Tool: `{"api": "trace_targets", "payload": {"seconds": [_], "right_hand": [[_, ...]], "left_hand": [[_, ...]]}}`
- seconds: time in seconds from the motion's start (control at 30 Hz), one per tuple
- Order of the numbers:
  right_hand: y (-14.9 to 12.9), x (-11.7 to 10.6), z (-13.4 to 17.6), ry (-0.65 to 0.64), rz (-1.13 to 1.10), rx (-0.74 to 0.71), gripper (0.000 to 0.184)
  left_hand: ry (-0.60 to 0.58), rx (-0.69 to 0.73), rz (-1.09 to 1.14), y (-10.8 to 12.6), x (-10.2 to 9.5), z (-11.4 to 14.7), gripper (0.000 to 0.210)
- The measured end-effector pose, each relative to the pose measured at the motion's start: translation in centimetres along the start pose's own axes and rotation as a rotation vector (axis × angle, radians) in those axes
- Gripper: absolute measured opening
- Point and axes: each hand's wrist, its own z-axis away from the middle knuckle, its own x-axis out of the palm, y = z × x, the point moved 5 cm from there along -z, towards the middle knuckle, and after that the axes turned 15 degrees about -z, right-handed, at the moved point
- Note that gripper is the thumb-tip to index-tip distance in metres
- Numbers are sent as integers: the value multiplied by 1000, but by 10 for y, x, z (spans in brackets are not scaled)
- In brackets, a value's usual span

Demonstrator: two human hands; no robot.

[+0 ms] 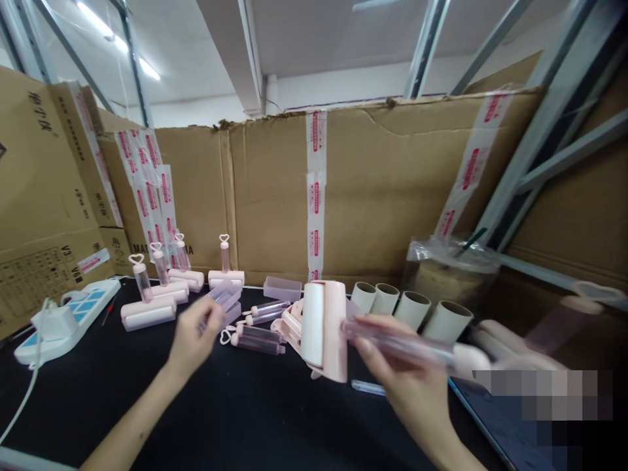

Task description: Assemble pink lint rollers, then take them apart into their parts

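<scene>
In right hand (392,366), blurred roller handle (402,343).

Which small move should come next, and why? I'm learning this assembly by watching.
Probably bring the left hand and its clear cover over to the lint roller held by the right hand. The roll looks bare, the hands are apart, and finished rollers stand upright at the left.

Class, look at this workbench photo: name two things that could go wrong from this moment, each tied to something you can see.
1. The right hand holds the lint roller only by its thin clear handle, so the heavy roller head might twist or slip.
2. The left hand lifts a clear cover just above the loose handles; a knock could probably roll them across the black table.
</scene>
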Motion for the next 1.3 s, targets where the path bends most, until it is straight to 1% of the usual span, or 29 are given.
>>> {"api": "trace_targets", "payload": {"seconds": [0.03,0.07,0.1,0.13,0.17,0.23,0.3,0.33,0.37,0.43,0.47,0.5,0.53,0.6,0.63,0.67,0.73,0.8,0.87,1.0,1.07,1.13,1.2,1.23,1.3], "right_hand": [[-9,7,4,-104,160,-164,22],[-18,16,9,-203,289,-322,25],[-24,25,15,-292,392,-462,27],[-29,34,21,-364,474,-575,29],[-33,42,27,-415,536,-665,29],[-39,57,35,-494,610,-764,27],[-43,69,42,-576,647,-807,29],[-44,73,44,-613,632,-796,31],[-46,75,46,-648,605,-773,33],[-46,75,47,-709,507,-675,39],[-46,72,45,-702,433,-603,41],[-44,66,41,-653,353,-518,42],[-40,58,36,-569,280,-420,40],[-25,42,23,-372,179,-179,32],[-14,36,18,-304,137,-36,29],[-3,33,15,-280,81,118,29],[17,34,12,-304,-79,396,31],[27,38,11,-312,-239,574,34],[30,39,10,-272,-329,669,35],[32,41,15,-207,-438,811,36],[35,41,18,-179,-482,860,35],[38,42,20,-165,-508,873,31],[41,42,20,-187,-511,868,27],[43,42,20,-211,-507,868,26],[45,44,21,-273,-490,873,24]], "left_hand": [[-236,-5,178,13,20,8,44],[-429,-30,361,26,39,18,48],[-550,-63,541,38,53,27,54],[-620,-111,687,47,64,33,58],[-652,-160,805,53,72,38,60],[-646,-264,960,56,79,43,61],[-606,-373,1039,52,77,45,57],[-586,-430,1061,49,75,45,54],[-572,-484,1078,45,72,46,52],[-572,-571,1107,39,69,47,48],[-581,-598,1118,37,68,48,47],[-598,-613,1131,35,68,48,46],[-620,-619,1146,34,68,49,47],[-660,-608,1178,34,70,51,47],[-677,-592,1196,35,71,52,46],[-697,-571,1213,36,71,53,45],[-729,-524,1238,40,71,55,44],[-747,-494,1253,42,71,55,45],[-742,-494,1262,41,72,55,45],[-724,-557,1245,34,78,58,42],[-736,-565,1231,32,81,60,41],[-725,-535,1205,30,79,58,43],[-704,-487,1158,26,74,53,49],[-717,-468,1134,24,71,50,50],[-818,-453,1093,22,68,48,47]]}}
